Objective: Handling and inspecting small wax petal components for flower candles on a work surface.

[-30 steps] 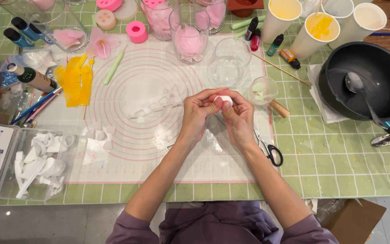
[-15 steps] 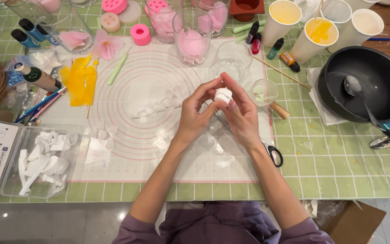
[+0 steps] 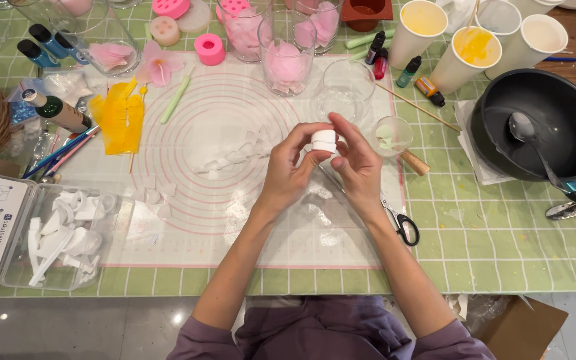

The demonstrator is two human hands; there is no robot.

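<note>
white lump (image 3: 323,141) between both hands' fingertips (image 3: 309,155)

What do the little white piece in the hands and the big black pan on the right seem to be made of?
White piece, pinched between the left hand and right hand: probably wax or a soft clay, matt and opaque, with layered edges; the look leaves it open.
Black pan: likely coated metal, with a dark, smooth, faintly glossy wall and a whitish film inside.
</note>
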